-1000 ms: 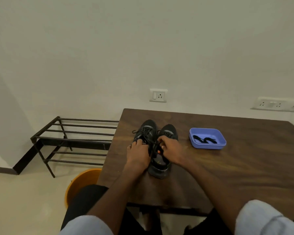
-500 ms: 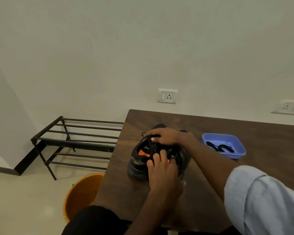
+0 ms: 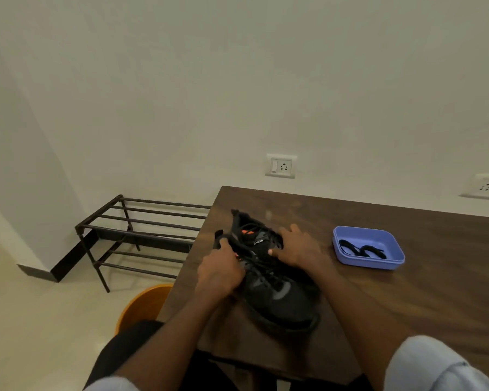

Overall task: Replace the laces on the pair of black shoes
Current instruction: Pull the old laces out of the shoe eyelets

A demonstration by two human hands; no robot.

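On the dark wooden table [image 3: 407, 277], head view: pair of black lace-up shoes [image 3: 277, 289] lies near the left edge, toes toward me. My left hand [image 3: 219, 273] curls its fingers around the near shoe's collar and laces. My right hand [image 3: 297, 248] lies flat on the far shoe, fingers straight. Blue plastic tray [image 3: 390, 262] with spare black laces [image 3: 360, 249] sits to the right, apart from the shoes.

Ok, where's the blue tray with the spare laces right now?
The blue tray sits on the wooden table, on the person's right, just beyond the right hand resting on the black shoes.
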